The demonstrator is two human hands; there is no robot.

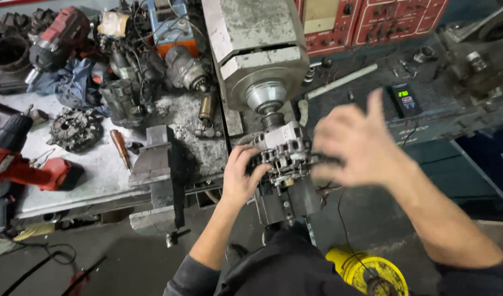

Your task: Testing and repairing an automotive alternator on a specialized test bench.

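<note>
Right, head view only. Alternator [284, 156], silver w/ dark finned body, sits under the grey machine head [257, 49], right below its round spindle nose [266, 98], on a dark mount approx centre of frame.

Left hand [241, 175] grips the alternator's left side, fingers [259, 164] curled over the edge, thumb underneath; closed hold on it. Dark sleeve pushed up the forearm.

Right hand [353, 145] is blurred w/ motion, at the alternator's right side and partly in front of it. Fingers loosely spread, thumb sticking up. Can't tell if it actually holds anything; looks more open than clenched, contact w/ the alternator unclear.

Left of the machine: grey workbench [98, 164] covered in grit and parts. Red cordless tool [21, 164] at the bench's left edge, second red/black power tool [57, 38] at the back. Screwdriver w/ brown handle [120, 148] lies near the middle, dark round stator-like part [76, 129] just beside it. Blue rag [70, 82] behind, tangle of motors and wires further back.

Right side: small black meter w/ green digits [404, 98] on the dark bench, red control panel [372, 22] at top. Yellow bucket [372, 274] on the floor, near the person's right elbow.
</note>
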